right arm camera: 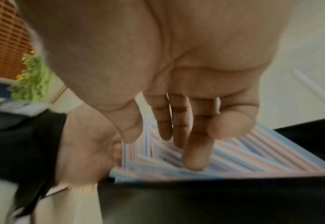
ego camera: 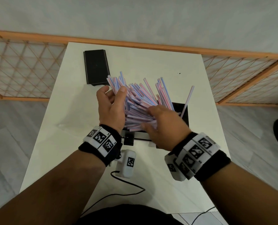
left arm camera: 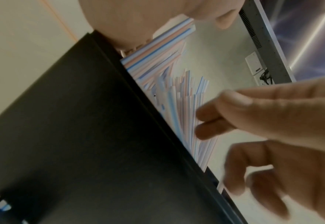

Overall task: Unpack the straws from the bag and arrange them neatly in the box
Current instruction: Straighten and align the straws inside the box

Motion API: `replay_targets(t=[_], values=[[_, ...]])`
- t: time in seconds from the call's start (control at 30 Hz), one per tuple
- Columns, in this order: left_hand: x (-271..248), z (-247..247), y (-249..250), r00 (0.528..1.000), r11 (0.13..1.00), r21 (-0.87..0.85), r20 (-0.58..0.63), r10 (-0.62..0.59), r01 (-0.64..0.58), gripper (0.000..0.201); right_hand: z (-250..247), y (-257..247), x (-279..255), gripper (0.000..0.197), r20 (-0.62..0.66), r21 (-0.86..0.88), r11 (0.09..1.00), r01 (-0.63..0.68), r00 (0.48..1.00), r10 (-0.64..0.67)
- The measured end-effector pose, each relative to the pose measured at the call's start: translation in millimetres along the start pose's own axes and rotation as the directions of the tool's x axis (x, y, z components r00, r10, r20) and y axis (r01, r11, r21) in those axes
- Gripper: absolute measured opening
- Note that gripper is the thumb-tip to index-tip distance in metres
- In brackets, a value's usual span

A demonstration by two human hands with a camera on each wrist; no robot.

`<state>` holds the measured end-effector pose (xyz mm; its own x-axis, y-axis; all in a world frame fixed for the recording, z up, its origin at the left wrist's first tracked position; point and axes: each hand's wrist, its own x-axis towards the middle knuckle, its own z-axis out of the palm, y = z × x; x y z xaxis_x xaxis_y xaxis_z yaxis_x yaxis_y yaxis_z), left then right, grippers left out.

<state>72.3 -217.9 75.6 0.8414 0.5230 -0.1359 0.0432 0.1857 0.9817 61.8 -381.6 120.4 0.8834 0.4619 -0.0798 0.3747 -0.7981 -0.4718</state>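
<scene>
A thick bunch of pink, blue and white striped straws stands fanned out of the black box at the table's middle. My left hand cups the bunch's left side, thumb against the straws and fingers loosely bent beyond them. My right hand lies on the straws' near side with its fingers stretched out. In the right wrist view the right fingers touch the straws above the box wall. The left wrist view shows the straws over the box's wall. One straw leans alone at the box's right.
A flat black lid lies at the back left of the white table. A wooden lattice fence runs behind the table. A black cable trails over the near edge.
</scene>
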Motion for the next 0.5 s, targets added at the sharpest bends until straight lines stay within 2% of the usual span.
replay_targets(t=[0.07,0.13,0.2,0.23,0.27,0.33,0.37,0.4,0.43,0.5], values=[[1.5,-1.0,-0.6,1.000,1.000,0.003,0.003,-0.021,0.021,0.069,-17.7,17.3,-0.7,0.030,-0.197,0.030,0.994,-0.101,0.975,0.105],[3.1,-1.6,-0.2,0.999,0.999,-0.013,0.003,-0.040,0.040,0.066,-41.2,42.5,2.1,0.038,-0.294,0.068,0.932,-0.357,0.885,0.360],[6.3,-2.0,0.4,0.997,0.997,-0.021,-0.007,-0.070,0.070,0.056,-56.3,69.6,8.6,0.058,-0.207,0.093,0.801,-0.592,0.775,0.597],[7.2,-1.9,5.8,0.996,0.996,-0.026,-0.013,-0.085,0.085,0.052,-59.2,80.6,12.4,0.065,-0.126,0.083,0.756,-0.649,0.746,0.654],[9.8,-1.8,9.6,0.994,0.994,-0.041,-0.014,-0.106,0.106,0.054,-60.3,88.8,16.1,0.064,-0.045,0.090,0.738,-0.669,0.737,0.674],[12.3,-0.6,19.5,0.991,0.990,-0.045,-0.010,-0.132,0.132,0.067,-58.3,100.3,23.1,0.041,0.069,0.207,0.740,-0.639,0.765,0.641],[13.5,-0.4,23.0,0.990,0.989,-0.043,0.003,-0.143,0.143,0.067,-57.9,102.7,26.0,0.030,0.084,0.250,0.752,-0.610,0.788,0.610],[15.2,-0.9,23.9,0.987,0.986,-0.041,0.027,-0.160,0.161,0.058,-57.3,103.9,29.8,0.023,0.074,0.260,0.775,-0.575,0.813,0.578],[16.4,-1.8,24.1,0.983,0.984,-0.022,0.053,-0.176,0.177,0.047,-56.1,105.1,33.5,0.021,0.050,0.258,0.799,-0.543,0.834,0.550],[15.8,-2.2,22.6,0.979,0.984,0.047,0.099,-0.178,0.174,0.041,-57.2,98.5,37.5,0.018,0.016,0.271,0.827,-0.493,0.861,0.508]])
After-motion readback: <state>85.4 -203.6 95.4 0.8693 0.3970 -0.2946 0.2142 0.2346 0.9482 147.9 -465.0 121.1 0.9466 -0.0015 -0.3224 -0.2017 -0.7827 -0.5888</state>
